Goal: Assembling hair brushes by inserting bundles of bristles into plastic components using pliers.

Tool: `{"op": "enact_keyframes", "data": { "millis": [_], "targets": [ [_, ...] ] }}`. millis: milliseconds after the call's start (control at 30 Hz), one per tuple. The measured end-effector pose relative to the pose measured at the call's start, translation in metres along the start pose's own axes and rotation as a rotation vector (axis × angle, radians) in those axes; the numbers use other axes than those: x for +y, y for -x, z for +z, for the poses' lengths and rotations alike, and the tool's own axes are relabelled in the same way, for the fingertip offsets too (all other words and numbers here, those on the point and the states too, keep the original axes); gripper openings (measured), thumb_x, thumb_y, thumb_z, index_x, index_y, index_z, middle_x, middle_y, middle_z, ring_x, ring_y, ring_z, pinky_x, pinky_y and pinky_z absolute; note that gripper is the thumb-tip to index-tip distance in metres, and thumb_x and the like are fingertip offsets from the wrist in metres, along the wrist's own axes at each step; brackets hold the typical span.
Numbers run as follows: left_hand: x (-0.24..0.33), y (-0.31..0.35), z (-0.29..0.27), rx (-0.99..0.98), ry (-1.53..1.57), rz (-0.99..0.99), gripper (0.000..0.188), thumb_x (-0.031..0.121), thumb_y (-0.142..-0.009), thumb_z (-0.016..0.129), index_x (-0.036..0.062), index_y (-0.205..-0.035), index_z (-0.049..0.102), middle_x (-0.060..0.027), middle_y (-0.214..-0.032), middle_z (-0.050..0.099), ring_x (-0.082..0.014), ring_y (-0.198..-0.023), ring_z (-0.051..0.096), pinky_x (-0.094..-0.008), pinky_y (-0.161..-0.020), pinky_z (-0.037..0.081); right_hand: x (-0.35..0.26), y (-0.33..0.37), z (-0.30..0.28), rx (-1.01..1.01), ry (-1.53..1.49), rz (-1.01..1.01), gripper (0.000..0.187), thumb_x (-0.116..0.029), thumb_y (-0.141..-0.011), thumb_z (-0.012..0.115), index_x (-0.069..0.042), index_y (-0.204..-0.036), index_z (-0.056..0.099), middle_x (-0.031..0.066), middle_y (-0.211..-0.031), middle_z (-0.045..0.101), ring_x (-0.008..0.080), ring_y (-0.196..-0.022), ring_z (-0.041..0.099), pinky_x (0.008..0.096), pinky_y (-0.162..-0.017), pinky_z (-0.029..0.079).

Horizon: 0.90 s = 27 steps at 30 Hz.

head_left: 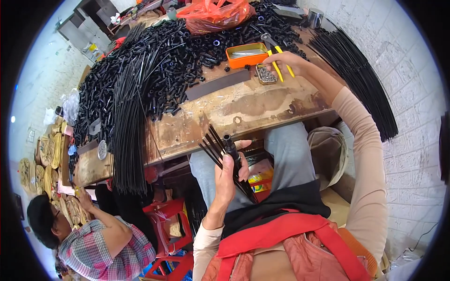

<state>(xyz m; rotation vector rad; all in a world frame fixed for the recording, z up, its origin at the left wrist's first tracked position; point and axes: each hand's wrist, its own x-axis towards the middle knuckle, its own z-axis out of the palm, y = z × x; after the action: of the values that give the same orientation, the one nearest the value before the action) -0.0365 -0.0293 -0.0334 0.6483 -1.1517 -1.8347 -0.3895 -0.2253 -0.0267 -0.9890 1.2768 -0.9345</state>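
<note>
My left hand [227, 171] is closed around several thin black rods [214, 143] and a black tubular plastic part [229, 146], held above my lap. My right hand [287, 61] reaches onto the table, fingertips bunched just over a small tin of tiny metal pieces [266, 75]. Whatever may be between these fingertips is too small to see. Yellow-handled pliers [279, 70] lie by that tin, partly covered by my right hand; whether the hand grips them is unclear. Right behind the tin stands an orange box [247, 55] with thin pale pieces inside.
Black plastic parts [173, 56] heap across the wooden table [243, 105]. Long black rods lie in bundles at left [129, 122] and right [358, 75]. A red plastic bag [215, 16] sits at the back. At left, another person [103, 239] works near a red stool [171, 225].
</note>
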Motion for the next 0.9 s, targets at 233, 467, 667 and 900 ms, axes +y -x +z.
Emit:
{"op": "enact_keyframes", "data": {
  "millis": [233,467,667,900],
  "targets": [
    [0.002,0.022,-0.004,-0.022,0.046,0.097,0.066,0.053,-0.100,0.038,-0.0064,-0.127,0.049,0.0012,-0.058,0.042,-0.0068,-0.049,0.039,-0.0225,-0.048,0.033,0.014,0.076,0.074,-0.112,-0.116,-0.139,0.023,-0.014,-0.090,0.064,0.000,-0.107,0.059,0.0022,-0.087,0.061,0.0106,-0.079,0.060,0.0267,-0.071,0.052],
    [0.007,0.026,0.000,0.037,-0.028,0.078,0.069,0.058,-0.099,0.036,-0.0035,-0.125,0.050,0.0020,-0.059,0.038,-0.0082,-0.048,0.035,-0.0240,-0.048,0.033,0.030,0.194,0.157,-0.071,0.089,-0.338,0.016,-0.012,-0.088,0.067,-0.001,-0.098,0.062,0.0053,-0.082,0.064,0.0132,-0.076,0.064,0.0280,-0.072,0.052],
    [0.002,0.022,0.012,-0.042,-0.018,0.086,0.062,0.050,-0.102,0.035,-0.0032,-0.130,0.049,0.0015,-0.064,0.045,-0.0065,-0.054,0.040,-0.0223,-0.052,0.034,0.041,0.234,0.185,-0.091,-0.017,-0.412,0.009,0.000,-0.089,0.063,0.003,-0.097,0.062,0.0069,-0.087,0.066,0.0152,-0.081,0.067,0.0265,-0.073,0.052],
    [0.002,0.020,0.021,-0.034,-0.140,0.081,0.075,0.062,-0.098,0.032,-0.0065,-0.127,0.046,-0.0009,-0.065,0.043,-0.0083,-0.053,0.039,-0.0243,-0.051,0.036,0.048,0.240,0.186,-0.088,-0.056,-0.391,0.015,0.000,-0.089,0.064,0.003,-0.104,0.062,0.0077,-0.092,0.067,0.0152,-0.089,0.066,0.0269,-0.078,0.052]
  ]
}}
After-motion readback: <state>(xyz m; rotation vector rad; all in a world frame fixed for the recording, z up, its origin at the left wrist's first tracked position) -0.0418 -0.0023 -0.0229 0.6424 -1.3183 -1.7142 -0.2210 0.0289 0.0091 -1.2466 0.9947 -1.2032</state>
